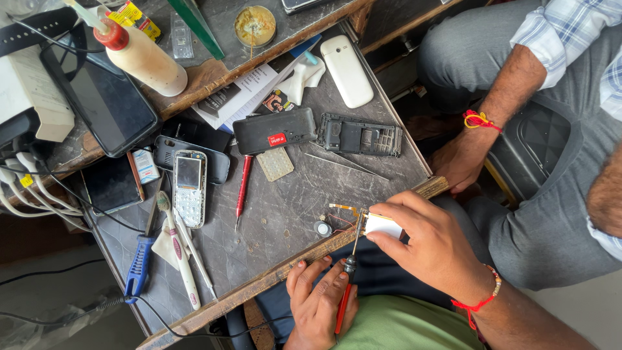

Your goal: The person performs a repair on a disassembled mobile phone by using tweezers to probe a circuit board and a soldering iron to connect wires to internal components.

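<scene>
left hand [319,299]: closed on a red-handled screwdriver [346,285], tip pointing to 12 o'clock at the small white part [383,225].
right hand [431,243]: fingers pinched narrow on the small white part, at the desk [285,214] front edge.
wires: thin red and orange leads [343,217] run from the part toward 9 o'clock, with a round silver cell [322,228] beside them.
around: phone back shell [359,136] and black phone body [275,130] at 12 o'clock; tweezers [346,165] between them and the hands; keypad phone [190,188] and red pen [243,189] at 9 o'clock.
other person: a hand [461,162] resting at 2 o'clock, just off the desk corner.

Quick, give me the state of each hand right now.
Left hand: closed on a slim red-handled screwdriver.
Right hand: closed, pinching a small white rectangular part.
</scene>
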